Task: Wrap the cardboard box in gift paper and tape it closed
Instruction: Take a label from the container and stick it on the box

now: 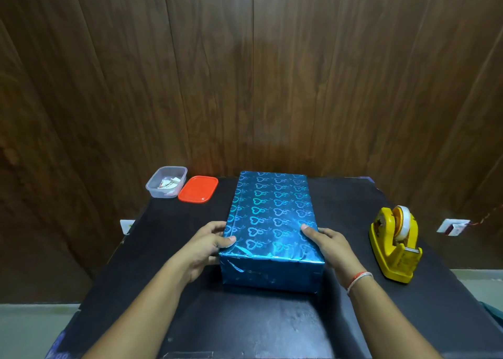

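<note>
A box wrapped in shiny blue gift paper with a heart pattern [272,211] lies lengthwise on the black table [245,320], its short end facing me. My left hand [208,245] grips its near left edge, thumb on top and fingers down the side. Opposite it, my right hand [330,245] grips the near right edge the same way, with a red and white thread band on the wrist. The paper covers every visible face of the box, with creases on the near end.
A yellow tape dispenser [394,245] with a roll of clear tape stands on the table at the right. A clear plastic tub [166,181] holding paper scraps and its orange lid [198,189] sit at the back left. A wooden panel wall rises behind.
</note>
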